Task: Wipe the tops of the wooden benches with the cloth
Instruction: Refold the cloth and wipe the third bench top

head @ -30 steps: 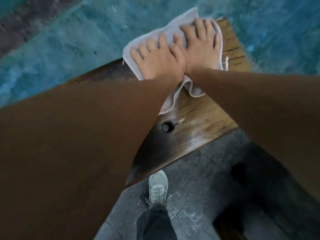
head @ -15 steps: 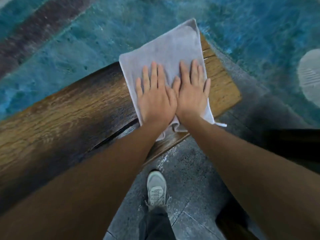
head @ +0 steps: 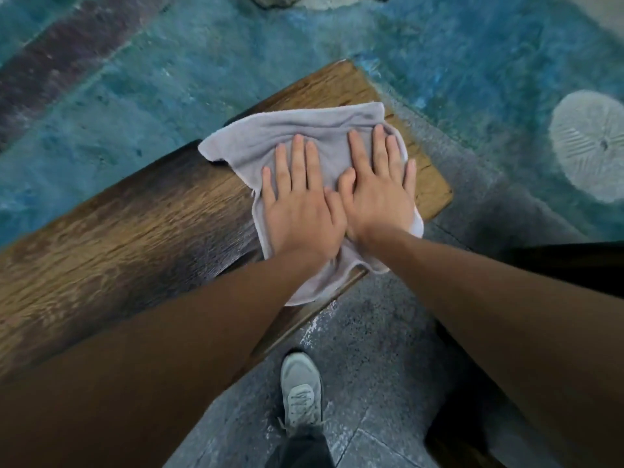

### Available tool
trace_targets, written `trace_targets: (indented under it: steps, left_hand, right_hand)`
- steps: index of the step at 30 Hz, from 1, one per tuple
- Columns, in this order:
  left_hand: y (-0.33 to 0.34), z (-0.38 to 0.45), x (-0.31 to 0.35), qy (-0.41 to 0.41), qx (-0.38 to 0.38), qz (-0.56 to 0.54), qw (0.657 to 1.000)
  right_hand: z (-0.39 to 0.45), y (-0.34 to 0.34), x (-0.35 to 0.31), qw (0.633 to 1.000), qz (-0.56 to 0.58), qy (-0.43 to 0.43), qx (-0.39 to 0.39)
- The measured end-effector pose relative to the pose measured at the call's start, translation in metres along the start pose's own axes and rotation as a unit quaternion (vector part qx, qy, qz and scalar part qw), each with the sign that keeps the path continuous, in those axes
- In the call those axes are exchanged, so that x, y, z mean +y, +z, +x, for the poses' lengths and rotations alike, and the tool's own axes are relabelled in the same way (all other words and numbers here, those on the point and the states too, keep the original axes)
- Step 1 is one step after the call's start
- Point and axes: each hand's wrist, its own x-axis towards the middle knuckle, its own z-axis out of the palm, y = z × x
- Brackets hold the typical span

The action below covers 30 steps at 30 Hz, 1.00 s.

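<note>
A long wooden bench (head: 135,228) runs from the lower left to its right end near the middle of the head view. A pale grey cloth (head: 297,126) lies rumpled across that right end, one corner hanging over the near edge. My left hand (head: 300,211) and my right hand (head: 378,190) press flat on the cloth side by side, fingers spread and thumbs touching. Both palms hold the cloth against the bench top. The wood to the left of the cloth looks dark and glossy.
Blue-green painted ground lies beyond the bench. A pale round ribbed shape (head: 591,143) sits on that ground at the right. Grey stone paving is under me, with my grey shoe (head: 300,390) near the bench's front edge. A dark object (head: 567,265) stands at the right.
Both hands have pulled the cloth back toward me along the bench end, and the cloth has bunched up from flat. More bare wood shows at the bench's far corner.
</note>
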Motion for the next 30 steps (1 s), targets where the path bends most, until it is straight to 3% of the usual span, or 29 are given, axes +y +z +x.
trace_targets:
  steps: [3,6,10,12,15,19,23,27,30]
  left_hand:
    - [0.004,0.059,0.025,-0.067,0.032,-0.029,0.997]
    - [0.007,0.117,0.048,-0.154,0.041,-0.048,0.986]
    - [0.002,0.178,0.071,-0.202,0.015,-0.057,0.978]
    - [0.0,0.191,0.073,-0.197,0.001,-0.061,0.979]
    - [-0.001,0.185,0.072,-0.141,-0.012,-0.034,0.989]
    - [0.004,0.135,0.074,0.032,-0.034,-0.011,0.999]
    - [0.009,0.058,0.085,0.079,-0.045,-0.02,0.996]
    - [0.006,0.008,0.066,0.114,-0.062,-0.007,0.991]
    - [0.0,-0.028,0.041,0.16,-0.07,0.003,0.985]
  right_hand:
    - [0.068,-0.01,-0.003,1.0,0.0,-0.003,0.022]
    - [0.132,-0.017,-0.01,0.999,0.047,-0.001,-0.013]
    - [0.191,-0.03,-0.015,0.979,0.141,0.145,-0.039]
    - [0.193,-0.032,-0.017,0.975,0.155,0.155,-0.033]
    - [0.175,-0.038,-0.008,0.972,0.179,0.15,-0.03]
    - [0.11,-0.034,0.028,0.977,0.129,0.166,-0.022]
    - [0.041,-0.024,0.052,0.978,0.064,0.192,0.039]
    - [-0.019,-0.012,0.047,0.959,0.158,0.218,0.09]
    - [-0.068,0.001,0.033,0.937,0.242,0.237,0.082]
